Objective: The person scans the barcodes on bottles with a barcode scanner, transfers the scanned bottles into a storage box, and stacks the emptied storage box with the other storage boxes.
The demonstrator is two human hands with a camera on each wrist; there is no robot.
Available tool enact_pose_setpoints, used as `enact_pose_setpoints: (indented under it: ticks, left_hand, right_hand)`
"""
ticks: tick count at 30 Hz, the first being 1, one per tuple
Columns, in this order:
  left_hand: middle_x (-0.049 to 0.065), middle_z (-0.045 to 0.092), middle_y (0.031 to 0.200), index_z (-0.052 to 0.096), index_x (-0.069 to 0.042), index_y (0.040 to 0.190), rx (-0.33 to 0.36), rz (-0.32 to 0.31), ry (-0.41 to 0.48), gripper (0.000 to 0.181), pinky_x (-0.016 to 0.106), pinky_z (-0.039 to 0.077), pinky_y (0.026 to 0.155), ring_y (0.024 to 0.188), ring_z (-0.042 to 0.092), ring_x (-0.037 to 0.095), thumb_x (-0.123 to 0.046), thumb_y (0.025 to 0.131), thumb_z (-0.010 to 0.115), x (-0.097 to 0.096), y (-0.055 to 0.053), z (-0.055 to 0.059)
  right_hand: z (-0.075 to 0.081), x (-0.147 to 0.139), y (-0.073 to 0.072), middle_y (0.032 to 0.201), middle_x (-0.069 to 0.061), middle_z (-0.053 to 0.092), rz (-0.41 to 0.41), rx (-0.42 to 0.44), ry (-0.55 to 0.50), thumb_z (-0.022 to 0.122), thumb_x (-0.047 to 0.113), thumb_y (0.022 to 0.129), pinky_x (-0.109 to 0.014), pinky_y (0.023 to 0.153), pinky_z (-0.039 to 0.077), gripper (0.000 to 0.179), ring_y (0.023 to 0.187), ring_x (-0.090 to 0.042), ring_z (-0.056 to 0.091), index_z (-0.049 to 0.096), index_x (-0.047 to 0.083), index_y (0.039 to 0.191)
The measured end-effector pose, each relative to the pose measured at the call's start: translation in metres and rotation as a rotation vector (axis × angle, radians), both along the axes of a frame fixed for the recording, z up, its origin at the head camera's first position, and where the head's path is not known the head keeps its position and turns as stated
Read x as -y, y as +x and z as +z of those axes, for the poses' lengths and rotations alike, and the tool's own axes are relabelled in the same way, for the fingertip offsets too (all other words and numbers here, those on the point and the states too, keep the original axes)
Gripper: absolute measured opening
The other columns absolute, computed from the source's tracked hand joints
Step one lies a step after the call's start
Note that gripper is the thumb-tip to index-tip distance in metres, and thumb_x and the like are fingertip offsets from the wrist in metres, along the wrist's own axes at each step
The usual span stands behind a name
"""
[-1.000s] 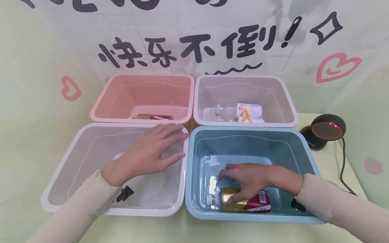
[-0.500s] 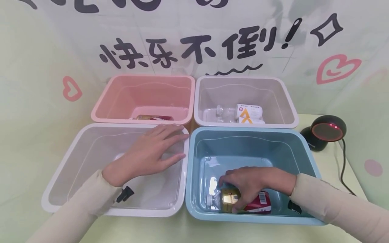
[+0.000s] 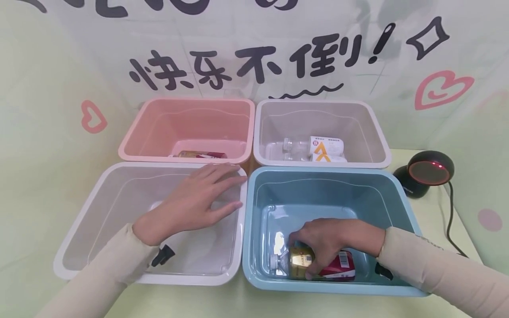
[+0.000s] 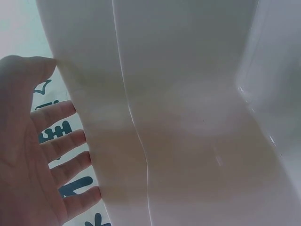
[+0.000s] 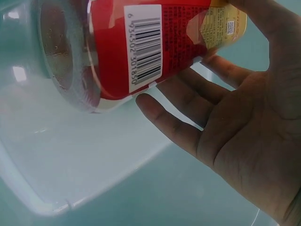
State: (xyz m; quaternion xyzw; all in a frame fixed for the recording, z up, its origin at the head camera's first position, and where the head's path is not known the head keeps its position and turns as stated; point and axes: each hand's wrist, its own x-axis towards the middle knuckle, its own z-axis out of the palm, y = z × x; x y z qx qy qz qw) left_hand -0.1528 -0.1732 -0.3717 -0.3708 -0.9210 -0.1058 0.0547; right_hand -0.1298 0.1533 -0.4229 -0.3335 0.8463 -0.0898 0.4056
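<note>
In the blue bin (image 3: 330, 287) at front right, a plastic drink bottle (image 3: 342, 265) with a red and gold label lies on its side, its clear cap to the left. My right hand (image 3: 328, 240) grips it from above, thumb on the near side and fingers over the far side. The right wrist view shows the bottle (image 5: 174, 47) close up, its barcode facing the camera and several fingers curled against it. With straight, spread fingers, my left hand (image 3: 192, 203) rests on the rim of the white bin (image 3: 183, 279) at front left, holding nothing.
Behind stand a pink bin (image 3: 195, 102) with a similar red and gold bottle (image 3: 203, 154), and a grey-white bin (image 3: 318, 102) with clear bottles (image 3: 330, 145) bearing white labels. A black scanner (image 3: 429, 170) with red lights and a cable (image 3: 450, 221) stands at the right.
My right hand has lowered onto the bottle and closed its thumb and fingers round it. The bottle has barely shifted. My left hand has kept its place.
</note>
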Motion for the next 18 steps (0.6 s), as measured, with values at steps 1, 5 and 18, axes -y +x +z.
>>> enact_pose_setpoints:
  ticks: [1, 5, 18]
  left_hand:
    - [0.005, 0.055, 0.158, 0.063, -0.023, 0.148, -0.001, 0.001, 0.000, 0.057, 0.056, 0.039, 0.127, 0.151, 0.048, 0.029, -0.053, 0.100, 0.066, 0.000, 0.000, 0.000]
    - [0.004, 0.055, 0.159, 0.063, -0.023, 0.148, 0.000, 0.002, 0.000, 0.057, 0.055, 0.040, 0.127, 0.151, 0.048, 0.028, -0.053, 0.100, 0.066, 0.000, 0.001, 0.001]
    - [0.005, 0.056, 0.158, 0.063, -0.022, 0.148, -0.014, -0.008, 0.007, 0.057, 0.054, 0.038, 0.128, 0.152, 0.048, 0.029, -0.053, 0.100, 0.066, 0.000, 0.000, 0.000]
  right_hand:
    - [0.000, 0.000, 0.000, 0.095, 0.018, 0.068, -0.002, 0.003, 0.000, 0.093, 0.048, 0.074, -0.023, 0.075, 0.055, 0.062, 0.083, -0.003, 0.061, 0.066, 0.031, 0.127]
    - [0.001, 0.000, 0.001, 0.092, 0.018, 0.068, -0.011, 0.011, -0.001, 0.093, 0.045, 0.075, -0.022, 0.073, 0.056, 0.058, 0.080, -0.002, 0.062, 0.067, 0.029, 0.125]
    - [0.015, -0.001, -0.006, 0.104, 0.017, 0.068, 0.011, -0.022, -0.053, 0.088, 0.036, 0.080, -0.022, 0.080, 0.056, 0.049, 0.089, -0.003, 0.060, 0.062, 0.036, 0.122]
